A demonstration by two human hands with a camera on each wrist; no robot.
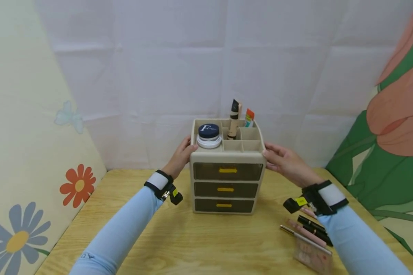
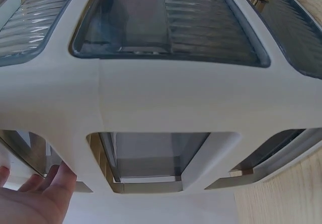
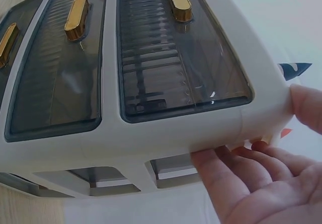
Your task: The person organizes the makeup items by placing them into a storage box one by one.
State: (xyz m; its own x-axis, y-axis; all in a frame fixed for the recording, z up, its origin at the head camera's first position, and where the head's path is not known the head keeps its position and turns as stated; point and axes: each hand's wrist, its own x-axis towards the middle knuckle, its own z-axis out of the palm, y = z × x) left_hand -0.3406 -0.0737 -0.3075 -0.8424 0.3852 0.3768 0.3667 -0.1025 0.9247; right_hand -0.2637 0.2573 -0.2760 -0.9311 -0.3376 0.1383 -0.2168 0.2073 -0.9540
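A cream cosmetics organizer [image 1: 227,157] with three dark see-through drawers and gold pulls stands on the table, its front toward me. My left hand [image 1: 179,157] holds its upper left side, thumb at the top rim. On the opposite side my right hand [image 1: 284,162] grips the upper edge; the right wrist view shows its fingers [image 3: 221,178] under the side frame and the thumb at the top edge. In the top tray, a navy-lidded round jar [image 1: 208,131] rests on a white round case [image 1: 209,143]. A beige tube with a black tip [image 1: 233,124] and an orange-topped tube [image 1: 249,117] stand in the compartments.
Several cosmetics lie on the table [image 1: 227,244] at the right, near my right forearm: a slim silver stick [image 1: 304,239], black tubes [image 1: 311,223] and a flat pinkish palette [image 1: 312,256]. A white cloth [image 1: 158,84] hangs behind, with flower-printed panels on both sides.
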